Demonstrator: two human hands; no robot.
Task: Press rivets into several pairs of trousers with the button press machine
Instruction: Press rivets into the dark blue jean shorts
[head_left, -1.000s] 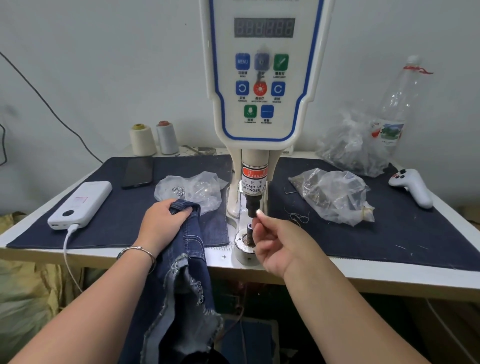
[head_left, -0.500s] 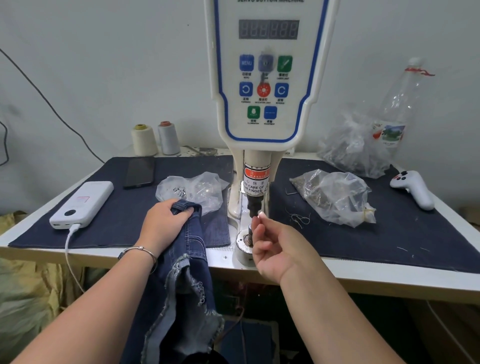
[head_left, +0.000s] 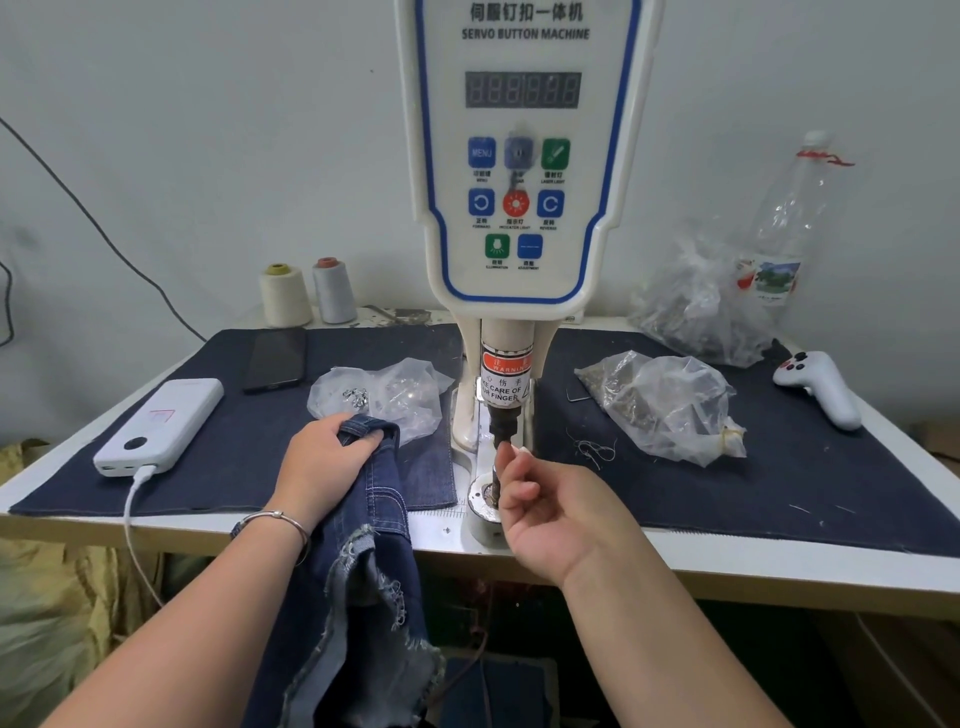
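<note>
Head view. Left hand (head_left: 324, 457) curled round top edge of jeans (head_left: 371, 525), gripping denim at front of table (head_left: 779, 574); rest of jeans hanging off table edge, frayed hem below. Bracelet (head_left: 275, 519) on left wrist. Right hand (head_left: 550, 512) raised at press (head_left: 522, 156), thumb and forefinger tips pressed together just under upper die (head_left: 503, 428), above lower die (head_left: 485, 501); whether a rivet sits between fingertips: cannot tell. Other right fingers loosely curled. Dark denim mat (head_left: 779, 467) covering table on both sides of press. Bag of silver parts (head_left: 384, 397) just behind left hand, touching jeans edge. Second bag (head_left: 670, 405) right of press, third bag (head_left: 701, 306) at back wall beside plastic bottle (head_left: 789, 218). White controller (head_left: 821, 387) far right. Power bank (head_left: 161, 426) with cable far left, phone (head_left: 275, 358) behind it, 2 thread cones (head_left: 306, 293) at back.
</note>
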